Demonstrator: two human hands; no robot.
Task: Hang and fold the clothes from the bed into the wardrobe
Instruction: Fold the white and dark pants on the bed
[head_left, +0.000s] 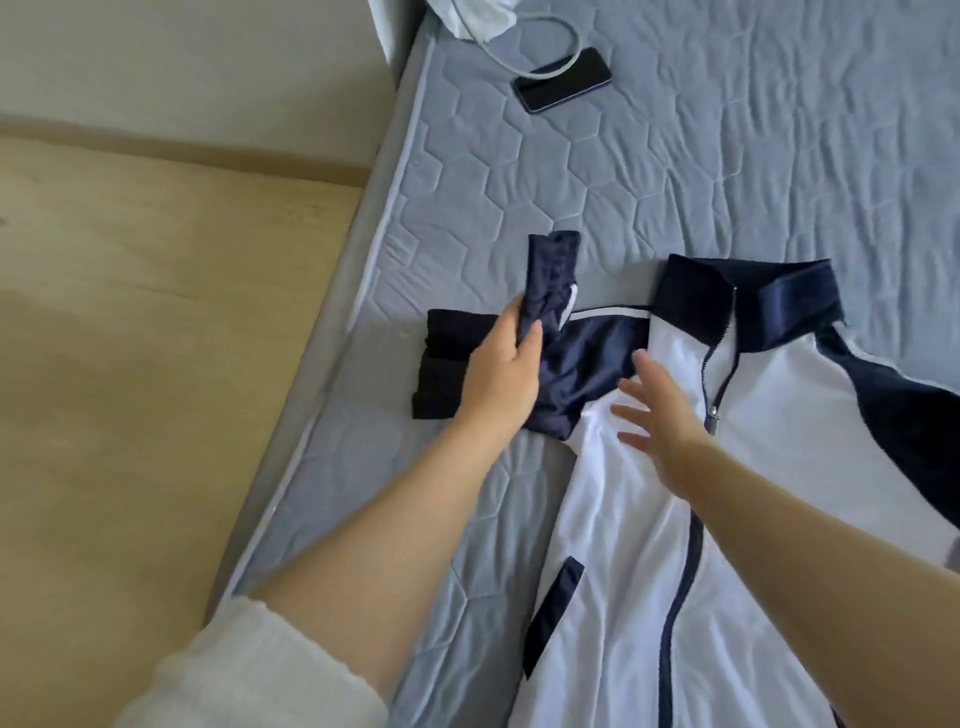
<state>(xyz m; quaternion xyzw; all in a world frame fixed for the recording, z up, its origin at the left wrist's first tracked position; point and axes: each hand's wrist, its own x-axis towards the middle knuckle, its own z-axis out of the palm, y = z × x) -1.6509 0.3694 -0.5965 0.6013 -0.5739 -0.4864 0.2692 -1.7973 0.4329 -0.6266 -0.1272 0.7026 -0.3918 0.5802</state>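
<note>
The jacket (779, 415) is lying front-up on the bed (519, 182), collar toward the far edge and body running off past the near edge. Its zip (719, 374) is sitting partly open at the neck.

The left hand (501, 374) is gripping the navy sleeve (553, 270), fingers curled round the bunched fabric, close to the bed's left edge. The cuff end is standing up above the fist. The right hand (660, 410) is spreading wide, fingers straight, over the white chest panel just beside the zip (whether it is pressing or only hovering cannot be told, as the hand is blurred).

A dark cloth (441, 364) is lying under the left wrist at the left edge. Whether it is part of the sleeve or a separate folded item cannot be told.

Step in hand, as judged: folding the sleeve across the chest.

Hazards:
- The sleeve is bunching in the grip. Laid down like this, it is likely to set a lumpy, crooked fold.
- If the right hand is not anchoring the chest, pulling the sleeve is likely to drag the slick fabric and skew the zip line.
- The dark cloth is sitting at the left edge, and a sweep of the forearm may push it to the floor (156, 312).
- The phone (563, 79) and cable (556, 31) are lying near the far left corner, well apart from the work, so the risk there is low.
</note>
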